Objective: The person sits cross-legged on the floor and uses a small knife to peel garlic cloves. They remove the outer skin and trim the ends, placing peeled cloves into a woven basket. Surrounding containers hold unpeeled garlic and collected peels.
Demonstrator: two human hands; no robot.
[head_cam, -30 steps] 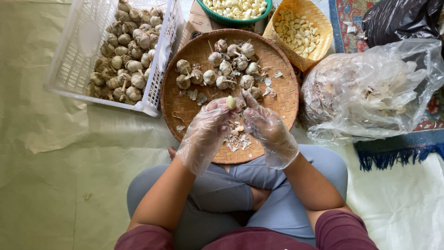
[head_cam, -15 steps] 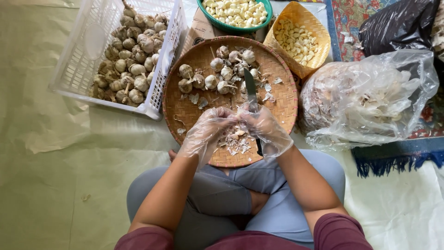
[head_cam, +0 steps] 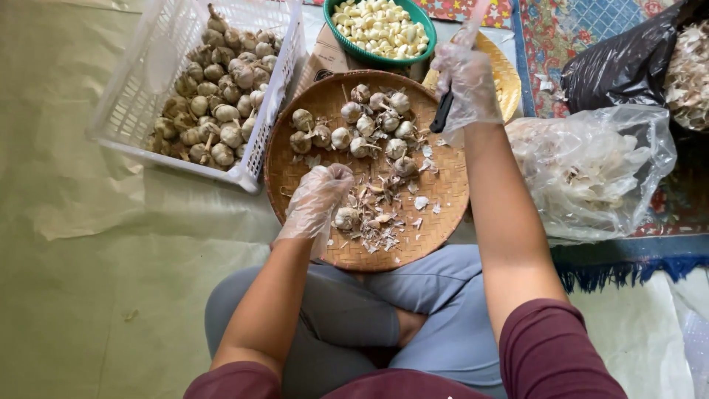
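A bumpy garlic bulb (head_cam: 346, 219) is touched by the curled left hand (head_cam: 319, 198) on the round woven tray (head_cam: 295, 177). A dark-handled knife (head_cam: 442, 112) is gripped by the gloved right hand (head_cam: 467, 81) at one o'clock.

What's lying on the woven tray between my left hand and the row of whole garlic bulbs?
In the head view, between the left hand and the garlic bulbs the woven tray shows bare weave with only a few papery skin scraps.

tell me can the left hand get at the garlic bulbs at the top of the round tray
Probably yes. The left hand rests on the round tray just below the bulbs, with only loose skins between. The right hand holds a knife off to the side.
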